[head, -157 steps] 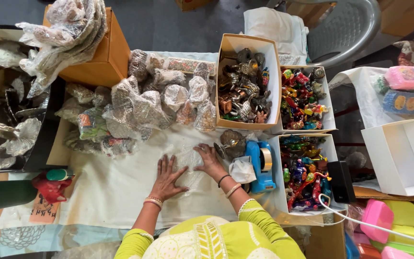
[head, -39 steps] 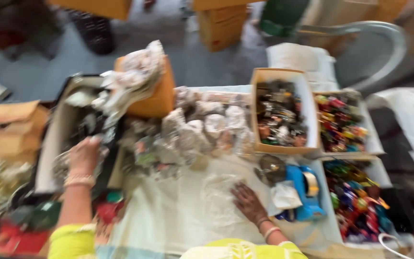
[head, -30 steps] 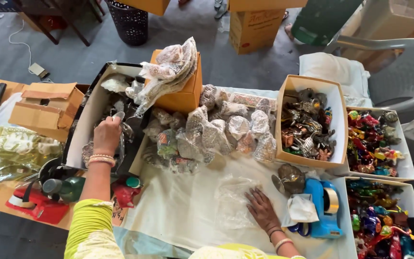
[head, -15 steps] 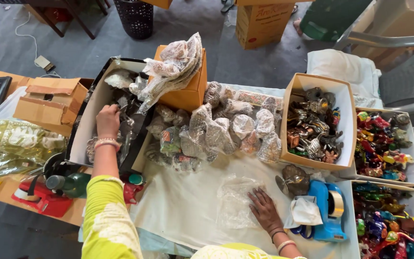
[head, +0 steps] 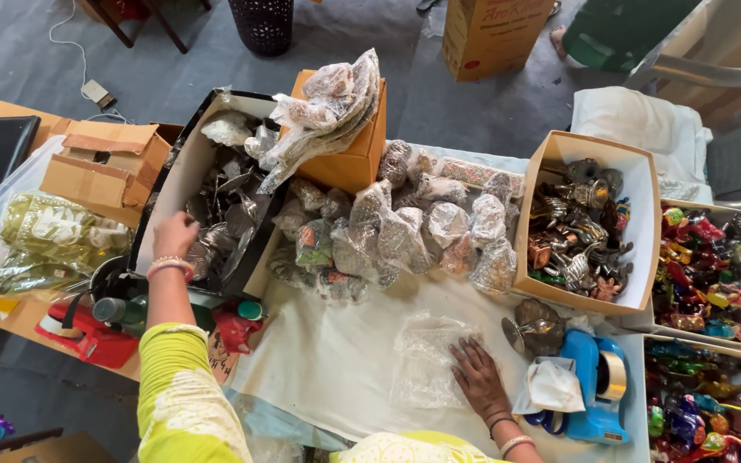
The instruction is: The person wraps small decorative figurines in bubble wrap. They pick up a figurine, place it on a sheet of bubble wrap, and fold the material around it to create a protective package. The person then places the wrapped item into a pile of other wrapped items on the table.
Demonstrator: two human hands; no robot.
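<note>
The left hand (head: 175, 236) reaches into the black box (head: 183, 171), left of the heap of wrapped figures (head: 405, 227); whether its fingers pinch anything I cannot tell. Those metal pieces (head: 225, 206) look hard and snaggy. Below the heap, the right hand (head: 478, 377) lies spread on a limp, slippery plastic bag (head: 429, 360); a blue tape dispenser (head: 598, 386) crowds its right.

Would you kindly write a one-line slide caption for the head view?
Left hand reaches into a black box of wrapped figurines; right hand rests on a clear bag.
</note>
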